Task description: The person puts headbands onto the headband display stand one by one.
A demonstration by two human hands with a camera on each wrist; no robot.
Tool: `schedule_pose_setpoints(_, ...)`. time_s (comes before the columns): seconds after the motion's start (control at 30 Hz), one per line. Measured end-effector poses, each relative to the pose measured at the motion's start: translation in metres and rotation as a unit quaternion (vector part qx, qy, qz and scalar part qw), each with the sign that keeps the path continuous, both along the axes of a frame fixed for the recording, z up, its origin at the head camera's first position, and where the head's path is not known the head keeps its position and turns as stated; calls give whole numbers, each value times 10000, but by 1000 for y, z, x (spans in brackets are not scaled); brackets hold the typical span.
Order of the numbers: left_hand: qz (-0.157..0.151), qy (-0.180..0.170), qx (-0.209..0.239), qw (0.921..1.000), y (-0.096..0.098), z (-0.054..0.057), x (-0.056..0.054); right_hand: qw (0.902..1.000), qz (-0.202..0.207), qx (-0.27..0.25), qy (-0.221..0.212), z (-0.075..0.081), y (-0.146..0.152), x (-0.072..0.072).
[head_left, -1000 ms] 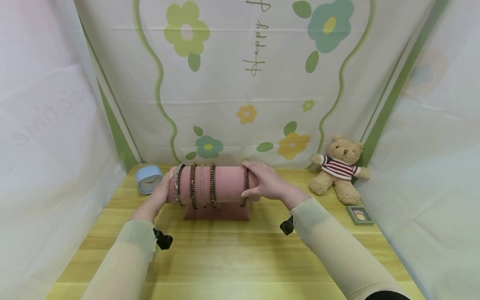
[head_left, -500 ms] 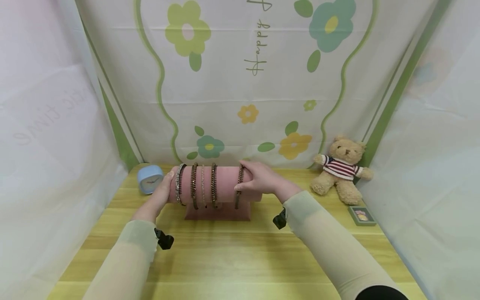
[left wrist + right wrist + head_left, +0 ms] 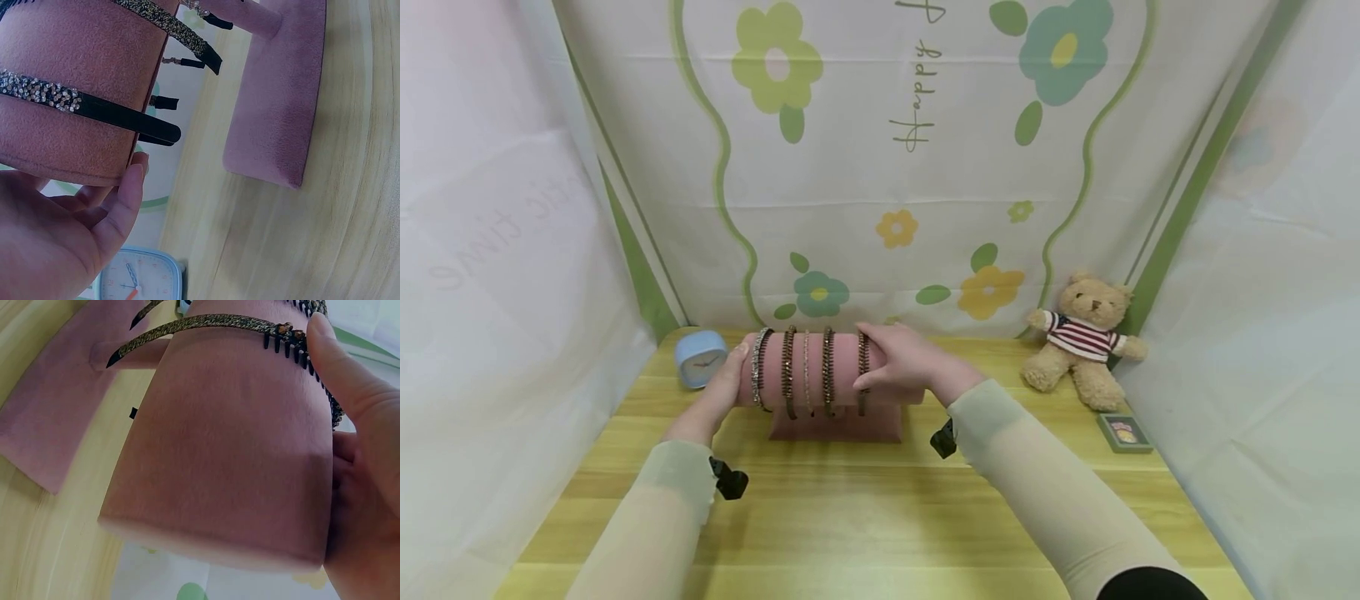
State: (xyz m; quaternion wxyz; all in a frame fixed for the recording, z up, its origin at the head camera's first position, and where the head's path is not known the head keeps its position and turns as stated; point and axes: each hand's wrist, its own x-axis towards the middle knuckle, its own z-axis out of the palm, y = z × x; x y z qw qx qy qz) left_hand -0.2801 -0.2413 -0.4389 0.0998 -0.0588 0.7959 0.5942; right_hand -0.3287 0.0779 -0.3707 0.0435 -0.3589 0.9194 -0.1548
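Observation:
A pink velvet headband stand (image 3: 835, 425) has a padded cylinder on a flat base, with several beaded and glittery headbands around it. My left hand (image 3: 722, 387) holds the cylinder's left end; in the left wrist view its fingers (image 3: 128, 190) bend around the end near a silver-beaded headband (image 3: 47, 92). Toward the right part of the cylinder, my right hand (image 3: 906, 358) pinches a dark toothed headband (image 3: 863, 360) between thumb and fingers. The right wrist view shows the thumb (image 3: 337, 365) against this headband's beads and the bare cylinder end (image 3: 219, 456) beyond.
A blue clock (image 3: 700, 358) stands just left of my left hand. At the back right sits a teddy bear (image 3: 1078, 342) in a striped top, with a small framed picture (image 3: 1124, 432) in front of it. Printed cloth walls surround the wooden table (image 3: 850, 517).
My right hand has slid left along the cylinder, bringing the pinched headband with it toward the others and baring the right end. The left hand keeps its hold in place.

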Motion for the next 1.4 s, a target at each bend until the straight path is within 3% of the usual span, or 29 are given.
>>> schedule_pose_setpoints(0.37, 129, -70, -4, 9999, 0, 0, 4, 9998, 44, 199, 45, 5, -14, 6)
schedule_pose_setpoints(0.77, 50, -35, -60, 10000, 0, -1, 3, 9995, 8, 242, 186, 2, -18, 10)
schedule_pose_setpoints(1.1, 7, -195, 207, 9996, 1, 4, 2, 9998, 91, 93, 148, -2, -15, 9)
schedule_pose_setpoints(1.27, -78, -236, 202, 9995, -2, 6, 2, 9995, 12, -286, -117, 1, -7, 10)
schedule_pose_setpoints(1.4, -292, 30, 246, 9993, -10, 7, 8, 9943, -35, -999, -378, 11, 13, 6)
